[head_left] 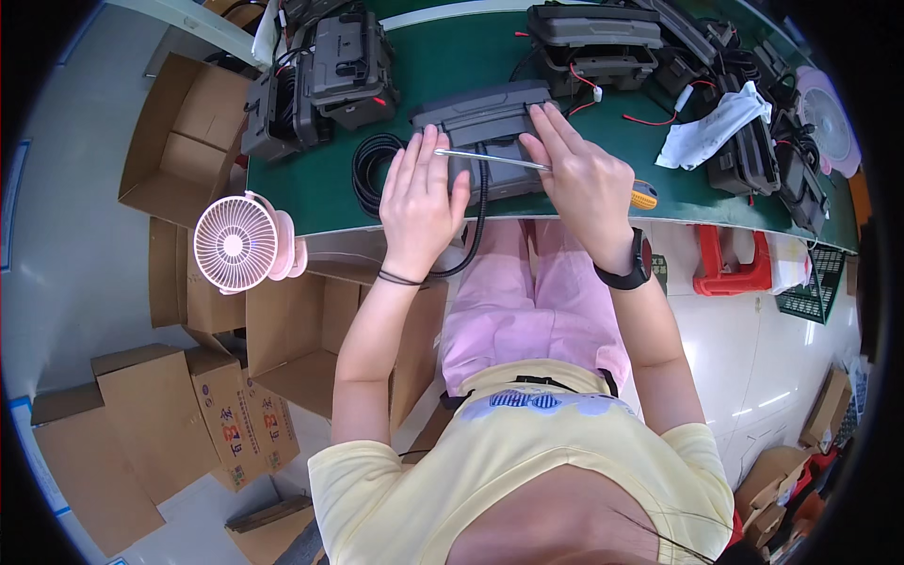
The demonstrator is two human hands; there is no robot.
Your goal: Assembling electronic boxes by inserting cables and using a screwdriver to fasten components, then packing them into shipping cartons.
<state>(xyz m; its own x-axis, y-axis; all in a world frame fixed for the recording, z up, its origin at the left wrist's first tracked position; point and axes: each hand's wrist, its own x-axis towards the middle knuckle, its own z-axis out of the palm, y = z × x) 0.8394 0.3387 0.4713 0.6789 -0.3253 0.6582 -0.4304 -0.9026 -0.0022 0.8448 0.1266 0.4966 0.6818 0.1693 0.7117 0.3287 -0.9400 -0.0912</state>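
In front of me on the green table lies a dark grey plastic case (pixel 480 105) with its lid side up toward the far end. My left hand (pixel 417 193) is flat on the case's left part, fingers stretched out and holding nothing. A screwdriver (pixel 494 159) is tucked in my right hand (pixel 586 179), its steel shaft pointing left to my left fingers and its yellow handle behind the palm. The right index and middle fingers reach out onto the case's right end. A black corrugated cable (pixel 482 202) runs from the case, beside a coiled black cable (pixel 373 169).
More grey cases (pixel 350 66) stand at the far left, and others (pixel 595 42) at the far right with red-tipped wires. A white plastic bag (pixel 716 127) lies right. A pink fan (pixel 235 243) sits at the left table edge. Cardboard boxes (pixel 151 433) and a red stool (pixel 730 273) are below.
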